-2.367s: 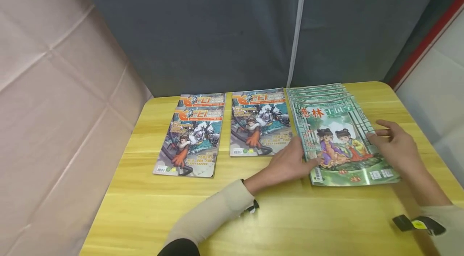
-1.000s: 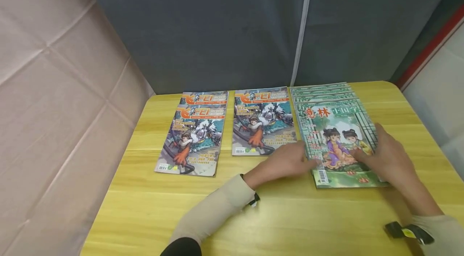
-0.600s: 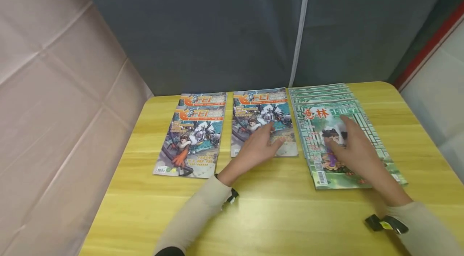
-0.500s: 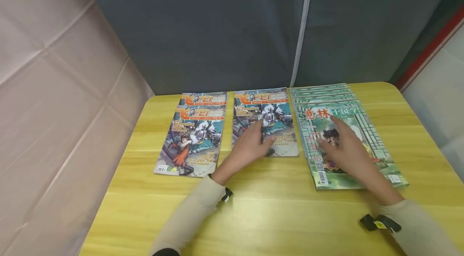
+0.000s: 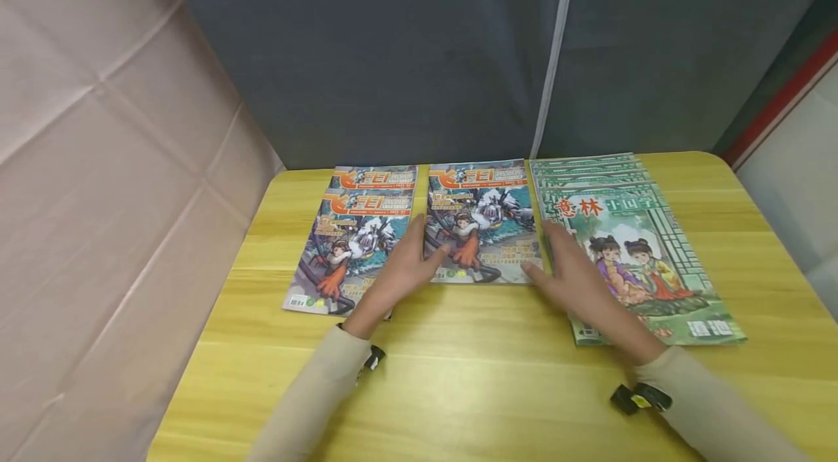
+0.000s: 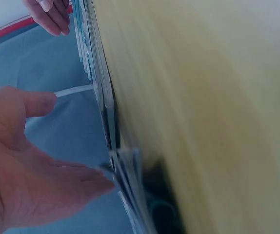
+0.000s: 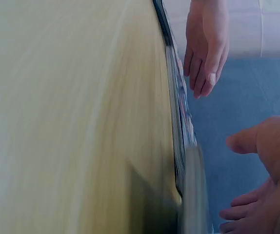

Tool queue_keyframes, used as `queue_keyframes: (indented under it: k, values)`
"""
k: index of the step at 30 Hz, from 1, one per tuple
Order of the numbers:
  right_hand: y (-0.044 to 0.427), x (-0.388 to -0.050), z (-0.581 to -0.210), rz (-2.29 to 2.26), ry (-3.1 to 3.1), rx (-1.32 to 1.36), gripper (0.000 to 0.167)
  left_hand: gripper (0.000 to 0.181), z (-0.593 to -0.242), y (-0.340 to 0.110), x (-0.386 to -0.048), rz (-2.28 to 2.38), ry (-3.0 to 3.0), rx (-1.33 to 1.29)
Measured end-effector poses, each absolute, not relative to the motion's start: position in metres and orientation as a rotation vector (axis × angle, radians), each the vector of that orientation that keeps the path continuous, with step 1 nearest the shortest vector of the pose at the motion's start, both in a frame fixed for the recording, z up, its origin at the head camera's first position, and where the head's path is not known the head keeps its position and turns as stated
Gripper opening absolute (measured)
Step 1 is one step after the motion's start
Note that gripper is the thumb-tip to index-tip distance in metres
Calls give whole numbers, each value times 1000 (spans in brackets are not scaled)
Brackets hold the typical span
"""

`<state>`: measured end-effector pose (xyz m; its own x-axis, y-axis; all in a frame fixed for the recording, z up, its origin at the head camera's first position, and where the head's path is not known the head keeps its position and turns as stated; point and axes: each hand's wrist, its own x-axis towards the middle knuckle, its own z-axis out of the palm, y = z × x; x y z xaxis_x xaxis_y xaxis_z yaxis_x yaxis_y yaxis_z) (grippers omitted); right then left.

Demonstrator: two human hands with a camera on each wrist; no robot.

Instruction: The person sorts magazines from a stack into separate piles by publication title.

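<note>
A comic magazine with an orange title (image 5: 481,225) lies at the middle of the table's back. My left hand (image 5: 401,265) is at its left edge, thumb apart from straight fingers, partly over the left magazines (image 5: 340,251). Across the middle magazine, my right hand (image 5: 579,280) is by its right edge, over the left side of a fanned stack of green magazines (image 5: 668,302). In the left wrist view the left hand (image 6: 37,185) is spread above the magazine edges. The right wrist view has the right hand (image 7: 271,190) likewise spread. Neither hand grips anything.
The yellow wood-grain table (image 5: 484,389) extends in front of the magazines. A grey curtain (image 5: 393,54) stands directly behind its back edge. A pale pinkish sheet (image 5: 118,229) hangs at the left, and a whitish panel with a red strip (image 5: 782,98) is at the right.
Both hands have left the sides of the green stack and moved left, to either side of the middle magazine. Earlier, the right hand shifted across the green cover. The magazines look unmoved lately.
</note>
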<state>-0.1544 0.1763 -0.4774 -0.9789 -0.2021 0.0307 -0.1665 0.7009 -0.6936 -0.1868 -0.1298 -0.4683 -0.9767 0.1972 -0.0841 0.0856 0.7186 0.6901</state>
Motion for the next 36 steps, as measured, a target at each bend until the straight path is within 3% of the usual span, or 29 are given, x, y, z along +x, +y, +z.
queue_keyframes:
  k: [13,21,36]
  values:
    - [147,-153,-474,-1172,2737,-266,104,95,-467,-135,-188,1136,2563,122]
    - [143,-155,-477,-1201,2643,-225,108,97,-462,-133,-192,1563,2208,-16]
    - [147,-159,-469,-1265,2512,-51,108,94,-448,-132,-191,1903,2012,-133]
